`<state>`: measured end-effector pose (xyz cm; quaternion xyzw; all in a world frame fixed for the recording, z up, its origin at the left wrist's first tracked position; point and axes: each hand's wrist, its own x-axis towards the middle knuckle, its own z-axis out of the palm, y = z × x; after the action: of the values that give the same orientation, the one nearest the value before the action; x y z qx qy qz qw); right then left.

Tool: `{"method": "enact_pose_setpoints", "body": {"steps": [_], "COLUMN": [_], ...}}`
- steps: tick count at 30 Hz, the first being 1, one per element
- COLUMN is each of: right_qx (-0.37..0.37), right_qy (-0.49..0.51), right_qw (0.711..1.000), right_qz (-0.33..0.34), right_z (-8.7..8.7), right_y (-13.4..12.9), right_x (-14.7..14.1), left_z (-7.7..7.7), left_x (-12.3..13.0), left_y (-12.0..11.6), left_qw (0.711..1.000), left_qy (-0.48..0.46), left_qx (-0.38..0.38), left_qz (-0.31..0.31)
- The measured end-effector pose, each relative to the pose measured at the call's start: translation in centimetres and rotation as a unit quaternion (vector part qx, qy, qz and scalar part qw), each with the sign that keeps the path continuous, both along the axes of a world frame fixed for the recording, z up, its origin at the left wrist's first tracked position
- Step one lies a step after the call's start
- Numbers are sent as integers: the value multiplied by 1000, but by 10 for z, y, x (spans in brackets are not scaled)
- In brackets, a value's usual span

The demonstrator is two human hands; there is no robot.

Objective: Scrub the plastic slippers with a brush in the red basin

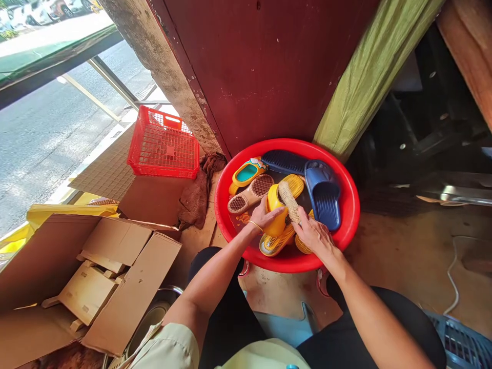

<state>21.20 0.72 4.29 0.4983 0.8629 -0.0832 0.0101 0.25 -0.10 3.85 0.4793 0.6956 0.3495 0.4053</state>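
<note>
A red basin (351, 205) stands on the floor in front of me, with several slippers in it. My left hand (263, 214) grips a yellow slipper (275, 226) over the middle of the basin. In my right hand (313, 233) is a pale scrub brush (289, 200), its head against or just beside the yellow slipper. A blue slipper (325, 192) leans at the right side, and a dark blue slipper (284, 161) lies along the back. A yellow slipper with a teal insole (246, 172) and a beige slipper showing its brown sole (249, 195) lie on the left.
A red plastic crate (163, 146) and a brown cloth (196, 200) are left of the basin. An open cardboard box (130, 287) holds wooden pieces at lower left. Behind stand a dark red door (261, 77) and a green curtain (369, 77). A white cable (455, 277) lies at right.
</note>
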Motion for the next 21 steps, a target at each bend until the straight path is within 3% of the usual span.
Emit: {"method": "enact_pose_setpoints", "body": {"steps": [12, 21], "right_qx": [-7, -5], "right_qy": [8, 10], "right_qw": [1000, 1000], "right_qz": [-2, -4], "right_z": [1, 2], "right_y": [0, 0], "right_x": [-1, -1], "left_z": [-3, -1], "left_x": [-1, 1], "left_y": [1, 0], "left_qw": [1000, 999], "left_qy": [-3, -36], "left_qx": [10, 25], "left_qz": [-12, 24]}}
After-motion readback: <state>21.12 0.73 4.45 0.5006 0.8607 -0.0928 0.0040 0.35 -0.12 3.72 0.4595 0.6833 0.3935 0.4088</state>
